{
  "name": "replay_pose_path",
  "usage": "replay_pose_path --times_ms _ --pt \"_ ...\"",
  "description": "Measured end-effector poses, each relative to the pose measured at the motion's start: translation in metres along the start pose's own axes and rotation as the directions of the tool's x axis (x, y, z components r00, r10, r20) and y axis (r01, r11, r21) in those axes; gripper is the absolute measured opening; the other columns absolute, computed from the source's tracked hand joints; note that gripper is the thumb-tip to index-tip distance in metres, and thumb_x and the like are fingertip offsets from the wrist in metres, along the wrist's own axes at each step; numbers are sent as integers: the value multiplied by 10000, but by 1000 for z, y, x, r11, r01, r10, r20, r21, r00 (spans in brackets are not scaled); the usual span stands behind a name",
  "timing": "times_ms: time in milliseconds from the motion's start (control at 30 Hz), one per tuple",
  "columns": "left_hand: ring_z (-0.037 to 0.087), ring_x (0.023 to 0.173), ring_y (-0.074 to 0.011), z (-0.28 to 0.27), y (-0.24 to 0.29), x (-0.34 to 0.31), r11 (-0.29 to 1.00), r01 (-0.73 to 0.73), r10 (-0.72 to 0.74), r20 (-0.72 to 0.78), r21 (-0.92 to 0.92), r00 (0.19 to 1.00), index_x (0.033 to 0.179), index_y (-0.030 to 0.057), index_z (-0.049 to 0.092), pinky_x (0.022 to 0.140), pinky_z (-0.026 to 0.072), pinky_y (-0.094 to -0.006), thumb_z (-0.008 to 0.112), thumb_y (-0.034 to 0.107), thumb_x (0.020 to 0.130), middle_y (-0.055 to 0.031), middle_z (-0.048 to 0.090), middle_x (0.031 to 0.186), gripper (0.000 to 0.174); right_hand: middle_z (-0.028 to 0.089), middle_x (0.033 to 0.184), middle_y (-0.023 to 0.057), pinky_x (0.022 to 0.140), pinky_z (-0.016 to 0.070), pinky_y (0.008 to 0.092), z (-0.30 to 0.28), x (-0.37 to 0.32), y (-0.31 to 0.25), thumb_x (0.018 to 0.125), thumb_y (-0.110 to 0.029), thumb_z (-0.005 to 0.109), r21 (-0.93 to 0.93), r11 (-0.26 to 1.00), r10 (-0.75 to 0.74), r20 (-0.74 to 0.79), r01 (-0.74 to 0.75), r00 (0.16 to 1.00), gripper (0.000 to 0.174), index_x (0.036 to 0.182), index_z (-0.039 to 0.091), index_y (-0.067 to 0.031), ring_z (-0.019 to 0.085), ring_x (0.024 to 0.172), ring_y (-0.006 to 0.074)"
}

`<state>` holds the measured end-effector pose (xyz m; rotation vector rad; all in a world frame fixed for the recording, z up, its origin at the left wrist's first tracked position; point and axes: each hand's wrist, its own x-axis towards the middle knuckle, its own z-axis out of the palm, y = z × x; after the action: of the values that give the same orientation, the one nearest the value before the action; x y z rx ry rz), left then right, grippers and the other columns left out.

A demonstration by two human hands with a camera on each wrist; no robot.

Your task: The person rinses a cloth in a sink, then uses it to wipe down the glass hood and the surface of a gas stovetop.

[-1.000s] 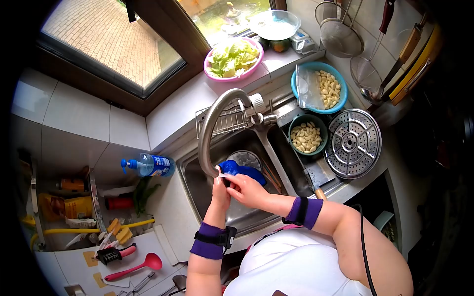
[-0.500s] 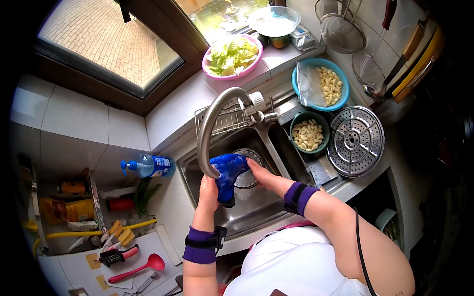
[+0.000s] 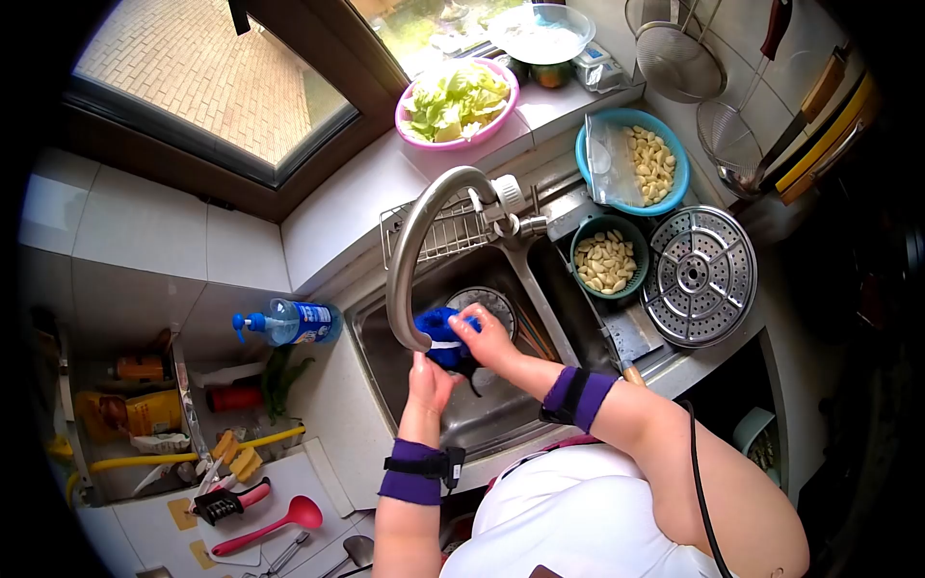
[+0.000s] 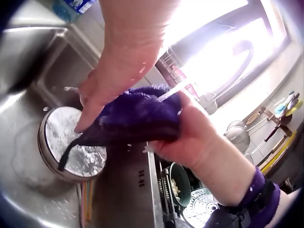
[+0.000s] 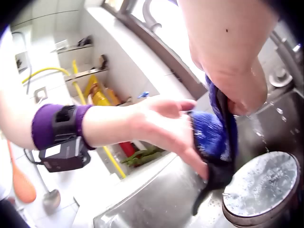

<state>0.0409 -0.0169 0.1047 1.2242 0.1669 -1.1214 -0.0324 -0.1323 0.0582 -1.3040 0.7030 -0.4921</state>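
Under the curved faucet [image 3: 414, 250], a blue plush cleaning mitt [image 5: 209, 135] with black trim and a dangling black loop is held over the sink. My right hand [image 3: 485, 339] grips its far side, with fingers curled around the fabric in the right wrist view. My left hand [image 5: 164, 128] lies against the opposite side, fingers straight and thumb spread away. A stream of water [image 4: 173, 90] falls onto the plush. Below the mitt, a round metal container [image 4: 47, 147] full of bubbling water stands in the sink basin [image 3: 385, 371].
To the right are a green basket [image 3: 576, 275] and a blue bowl [image 3: 682, 173], both with peeled garlic cloves, plus a perforated steamer plate [image 3: 699, 275]. A soap bottle [image 3: 308, 323] stands left of the sink. Lettuce fills a pink bowl [image 3: 405, 125] on the sill.
The hands went from close together to apart with the mitt spread between them. Now the right hand has moved back left, the mitt is folded smaller, and its loop hangs down.
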Motion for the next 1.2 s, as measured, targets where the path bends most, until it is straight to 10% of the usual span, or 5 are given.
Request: replay_pose_path --times_ms 267,733,867,967,1200 --pt "570 839 -183 12 -29 19 976 -122 115 -50 -179 992 1087 143 529 734 484 -341 557 543 925 -64 594 888 432 622 898 109 680 523 456 2 -67 -70 805 -486 685 -422 879 -199 101 223 975 329 923 620 -186 652 799 365" --pt "618 772 -188 81 -3 10 985 -85 37 -296 -149 954 864 139 606 740 515 -354 533 447 964 -19 632 816 332 641 786 196 642 480 483 -12 -4 -49 951 -384 515 -463 880 77 -76 -103 994 332 848 643 -96 604 757 430" --pt "623 797 -172 24 -8 29 962 9 46 193 -273 980 903 128 609 765 516 -333 566 396 954 3 631 825 277 657 792 200 643 488 513 4 -34 -66 961 -409 468 -399 915 -96 -48 69 994 348 870 642 -121 623 764 431" --pt "621 791 -167 68 1 10 990 -78 36 -321 -119 946 913 121 608 761 515 -320 572 384 952 -2 627 822 269 660 812 192 657 484 519 -7 -9 -42 963 -412 462 -423 905 5 -86 -41 996 347 895 637 -120 622 778 434" --pt "647 975 -220 10 -6 26 988 -130 105 -262 -80 959 1164 78 544 841 532 -389 473 480 987 -78 626 1132 445 617 1195 145 899 480 370 -32 22 9 881 -482 631 51 886 459 36 -460 888 614 1311 515 -59 609 1066 265"
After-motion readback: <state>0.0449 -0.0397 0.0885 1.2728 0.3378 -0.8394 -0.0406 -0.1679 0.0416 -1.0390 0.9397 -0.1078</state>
